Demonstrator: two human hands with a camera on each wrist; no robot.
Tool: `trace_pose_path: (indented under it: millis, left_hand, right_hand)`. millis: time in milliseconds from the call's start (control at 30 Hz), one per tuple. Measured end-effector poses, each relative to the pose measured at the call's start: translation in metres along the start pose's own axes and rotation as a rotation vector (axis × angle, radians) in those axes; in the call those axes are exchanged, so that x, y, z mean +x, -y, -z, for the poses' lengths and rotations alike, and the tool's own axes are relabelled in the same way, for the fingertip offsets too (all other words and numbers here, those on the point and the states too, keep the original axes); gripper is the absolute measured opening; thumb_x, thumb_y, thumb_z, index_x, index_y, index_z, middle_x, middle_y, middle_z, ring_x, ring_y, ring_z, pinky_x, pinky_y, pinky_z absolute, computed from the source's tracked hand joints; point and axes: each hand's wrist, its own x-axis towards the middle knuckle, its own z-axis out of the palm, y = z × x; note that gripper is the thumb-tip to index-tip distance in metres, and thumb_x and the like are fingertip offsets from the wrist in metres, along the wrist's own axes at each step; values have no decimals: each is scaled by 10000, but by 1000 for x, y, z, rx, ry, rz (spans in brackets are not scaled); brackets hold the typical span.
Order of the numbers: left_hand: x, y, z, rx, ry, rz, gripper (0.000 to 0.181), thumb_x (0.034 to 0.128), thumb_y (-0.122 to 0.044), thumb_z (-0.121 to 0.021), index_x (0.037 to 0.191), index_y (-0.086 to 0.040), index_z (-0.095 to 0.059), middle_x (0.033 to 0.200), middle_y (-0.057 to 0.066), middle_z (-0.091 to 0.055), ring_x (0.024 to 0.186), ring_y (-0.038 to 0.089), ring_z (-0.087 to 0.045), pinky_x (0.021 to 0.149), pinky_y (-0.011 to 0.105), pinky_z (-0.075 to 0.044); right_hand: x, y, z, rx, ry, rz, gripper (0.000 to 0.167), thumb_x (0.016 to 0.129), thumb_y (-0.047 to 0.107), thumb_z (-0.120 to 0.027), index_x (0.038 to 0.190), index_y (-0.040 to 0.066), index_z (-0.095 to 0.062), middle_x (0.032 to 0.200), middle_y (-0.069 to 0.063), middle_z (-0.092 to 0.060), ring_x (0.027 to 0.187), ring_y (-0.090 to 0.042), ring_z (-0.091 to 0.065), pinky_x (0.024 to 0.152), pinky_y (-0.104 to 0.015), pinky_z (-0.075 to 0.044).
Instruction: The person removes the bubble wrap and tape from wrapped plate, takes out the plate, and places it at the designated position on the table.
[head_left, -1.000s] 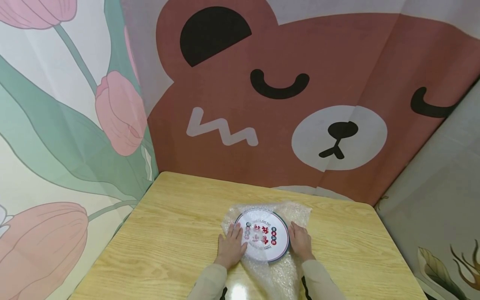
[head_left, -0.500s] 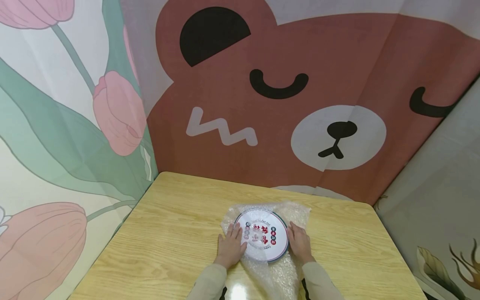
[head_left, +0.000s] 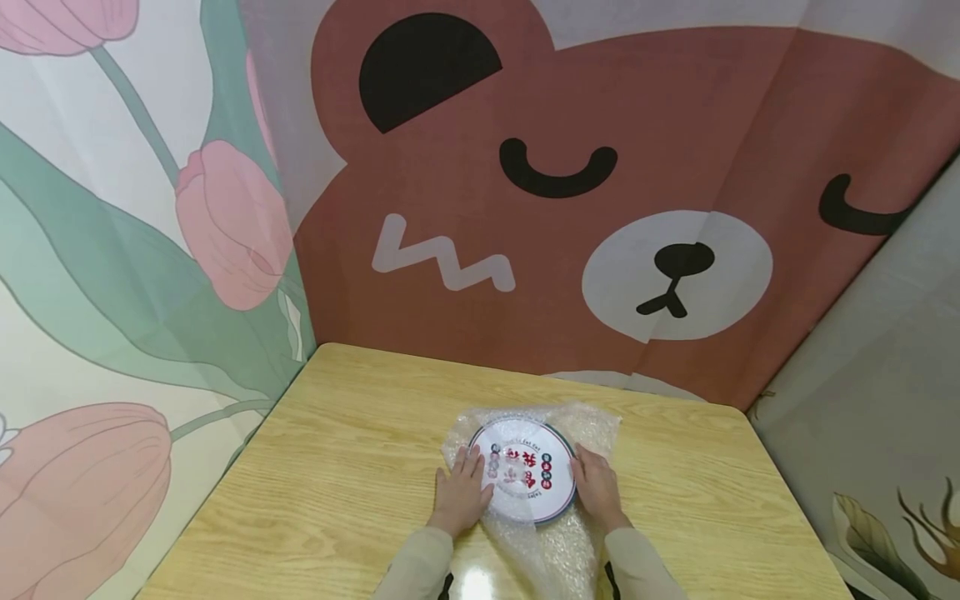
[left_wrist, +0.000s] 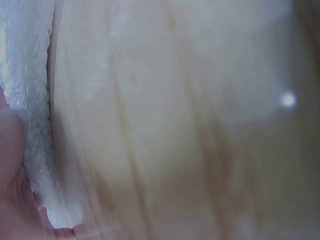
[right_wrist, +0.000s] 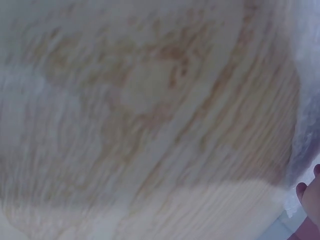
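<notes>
A round white plate (head_left: 555, 496) with red and dark lettering and a coloured rim lies on a sheet of bubble wrap (head_left: 566, 546). A flap of the wrap covers the plate's left part. My left hand (head_left: 460, 493) rests on this flap at the plate's left edge, fingers extended. At the opposite edge my right hand (head_left: 597, 487) touches the rim with its fingertips. The left wrist view has bubble wrap (left_wrist: 30, 90) beside part of the left hand (left_wrist: 12, 195). In the right wrist view, fingertips of the right hand (right_wrist: 312, 197) show next to bubble wrap (right_wrist: 307, 65).
Beneath everything is a light wood-grain table (head_left: 337, 458). A printed bear curtain (head_left: 450, 333) hangs behind its far edge. A tulip-printed curtain (head_left: 112, 275) stands on the left and a grey one (head_left: 885, 333) on the right.
My right hand has shifted slightly left, its fingertips now closer over the plate's right rim. The left hand, plate and wrap have stayed nearly still.
</notes>
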Motion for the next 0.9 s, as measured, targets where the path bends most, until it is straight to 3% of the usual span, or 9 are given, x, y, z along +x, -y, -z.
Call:
trace_pose_path:
  millis: [233,500,900]
  left_hand:
    - [0,0,0,-5,-1,0,544,895,-419,-433,1303,-61,-460,1397,69,-349,1284,268,-275,873,558,-345]
    - [0,0,0,-12,-5,-1,551,895,-424,-429,1307,-59,-455,1400,72,-344,1286,272,-268,877,565,-339]
    - [0,0,1,-30,-11,5,538,888,-408,-443,1293,-55,-470,1387,71,-363,1274,267,-293,885,556,-337]
  right_hand:
    - [-1,3,-2,10,31,18,397,915,158,-485,1239,-72,-465,1234,-226,-489,1150,-377,-416,963,-491,-300]
    - [-4,3,-4,-22,-1,93,389,901,137,-501,1213,-94,-483,1243,-254,-468,1146,-395,-418,954,-490,-312]
    - [-10,4,-5,19,1,158,351,874,168,-547,1179,-4,-568,1325,-176,-421,1147,-343,-426,932,-474,-342]
